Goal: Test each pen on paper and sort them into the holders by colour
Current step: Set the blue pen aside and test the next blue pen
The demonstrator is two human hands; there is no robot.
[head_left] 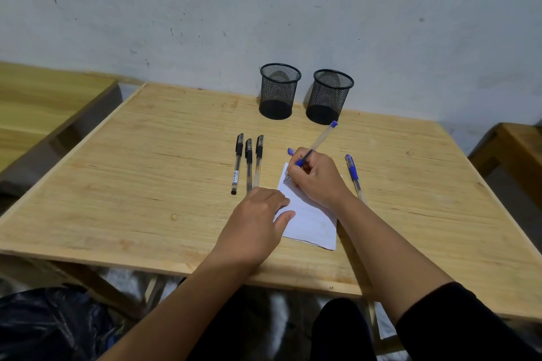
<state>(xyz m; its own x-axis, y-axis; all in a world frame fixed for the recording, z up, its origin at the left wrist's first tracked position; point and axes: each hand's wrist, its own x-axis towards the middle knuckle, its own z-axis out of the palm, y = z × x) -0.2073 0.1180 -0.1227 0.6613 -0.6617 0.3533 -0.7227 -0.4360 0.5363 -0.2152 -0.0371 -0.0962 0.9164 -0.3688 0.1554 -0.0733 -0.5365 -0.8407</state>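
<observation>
While L hand (258,214) lies flat on paper (311,220), R hand (315,177) grips blue pen (319,141), tip down.

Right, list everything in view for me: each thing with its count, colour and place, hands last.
Mesh holders: two, black, side by side at the table's far edge by the wall; nothing seen inside either.
Black pens: three, capped, lying side by side left of the paper.
Blue pens: one held, tip on the paper; one capped, lying right of the paper.
Blue cap: one, loose, just beyond the paper.
Paper: one white sheet, near the table's front middle.
Table: one, light wood.
Wall: pale, scuffed, behind the table.
Left hand: presses on the paper's left edge.
Right hand: holds the blue pen in a writing grip.
</observation>
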